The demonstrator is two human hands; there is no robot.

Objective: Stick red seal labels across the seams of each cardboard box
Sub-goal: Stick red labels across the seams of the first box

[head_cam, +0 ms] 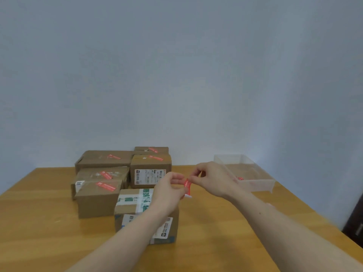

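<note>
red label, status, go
Both hands, left and right, pinching red label. Nearest box unsealed below. Nothing in the way.

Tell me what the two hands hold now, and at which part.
Both hold one red seal label. The right hand pinches its upper end; the left hand pinches its backing, which hangs lower down.

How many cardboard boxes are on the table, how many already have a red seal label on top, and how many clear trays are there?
Cardboard boxes with a red seal label on top: 5
Cardboard boxes without one, the green-taped box: 1
Clear plastic trays: 1
Total: 7 things, 6 of them boxes.
</note>
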